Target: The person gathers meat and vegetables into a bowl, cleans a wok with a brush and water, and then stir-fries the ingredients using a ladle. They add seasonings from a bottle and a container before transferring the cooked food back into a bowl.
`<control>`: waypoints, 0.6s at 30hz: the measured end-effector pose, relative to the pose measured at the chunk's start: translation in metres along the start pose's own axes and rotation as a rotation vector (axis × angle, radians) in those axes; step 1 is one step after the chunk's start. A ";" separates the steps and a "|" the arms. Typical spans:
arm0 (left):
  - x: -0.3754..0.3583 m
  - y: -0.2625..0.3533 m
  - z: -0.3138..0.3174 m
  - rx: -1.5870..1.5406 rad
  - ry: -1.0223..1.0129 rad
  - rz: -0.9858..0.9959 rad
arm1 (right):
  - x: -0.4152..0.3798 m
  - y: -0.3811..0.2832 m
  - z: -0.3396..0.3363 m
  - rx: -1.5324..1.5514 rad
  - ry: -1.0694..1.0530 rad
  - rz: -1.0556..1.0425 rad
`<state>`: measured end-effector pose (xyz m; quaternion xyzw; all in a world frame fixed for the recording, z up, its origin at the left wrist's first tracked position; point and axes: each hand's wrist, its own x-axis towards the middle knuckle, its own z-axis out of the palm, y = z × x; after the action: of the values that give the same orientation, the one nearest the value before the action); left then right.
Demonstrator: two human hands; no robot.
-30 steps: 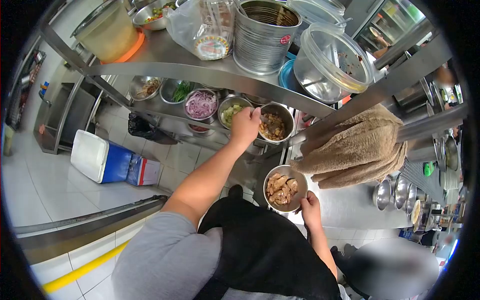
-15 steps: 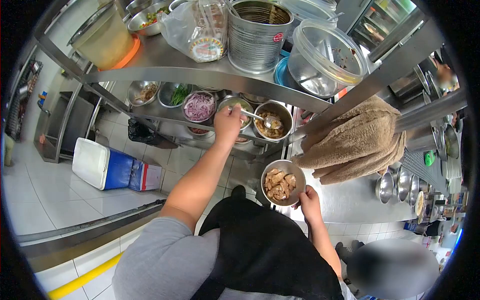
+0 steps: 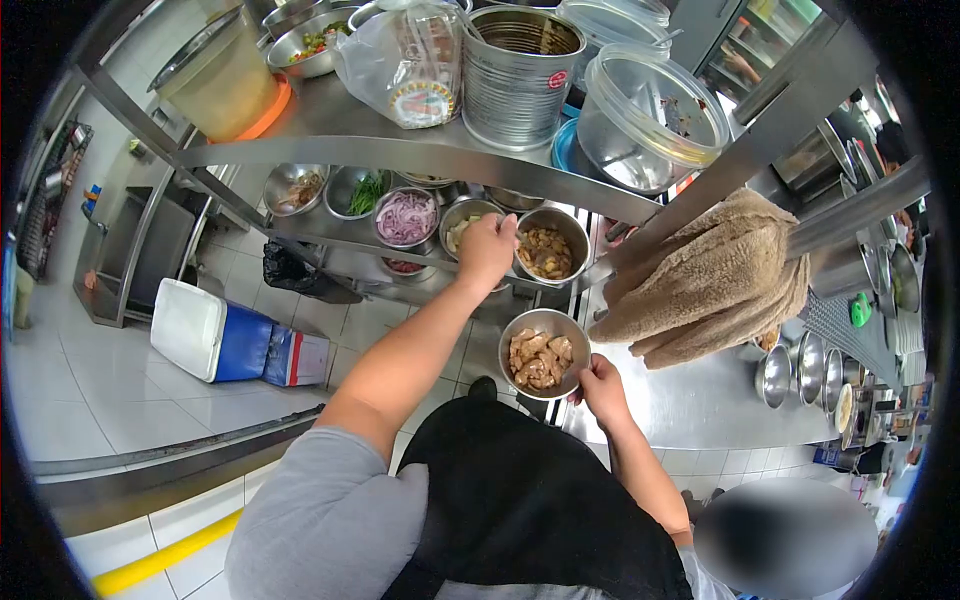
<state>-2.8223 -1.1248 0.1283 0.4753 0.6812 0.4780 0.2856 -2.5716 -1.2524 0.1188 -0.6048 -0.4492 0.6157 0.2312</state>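
Note:
My left hand (image 3: 487, 250) reaches over the shelf, at the right edge of a metal bowl of pale pieces (image 3: 462, 224). Its fingers are bent together, and what they hold is hidden. Just to its right is a bowl of brown chunks in liquid (image 3: 547, 256); sliced purple onion (image 3: 406, 217) fills a bowl on its left. My right hand (image 3: 603, 390) grips the rim of a metal bowl (image 3: 578, 376) holding pieces of brown meat (image 3: 541, 358), low in front of the shelf.
A metal shelf edge (image 3: 400, 152) runs above the bowls, with a large can (image 3: 515, 90) and plastic tubs on it. A brown towel (image 3: 700, 280) hangs right over a steel counter (image 3: 680, 405). A blue and white cooler (image 3: 190, 325) stands on the floor at left.
The spoon that was in my left hand over the brown chunks no longer shows. That hand has shifted slightly right and down. My right hand has brought the meat bowl left and a little up.

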 end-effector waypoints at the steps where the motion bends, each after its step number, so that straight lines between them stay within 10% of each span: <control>1: 0.001 -0.005 0.003 0.018 -0.010 -0.005 | -0.001 0.000 0.000 -0.002 0.001 0.000; 18: 0.009 -0.019 -0.020 -0.441 0.052 -0.267 | -0.005 -0.002 -0.005 0.011 0.017 -0.014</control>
<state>-2.8497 -1.1261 0.1195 0.2950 0.6245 0.5850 0.4252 -2.5667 -1.2540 0.1233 -0.6056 -0.4481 0.6112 0.2426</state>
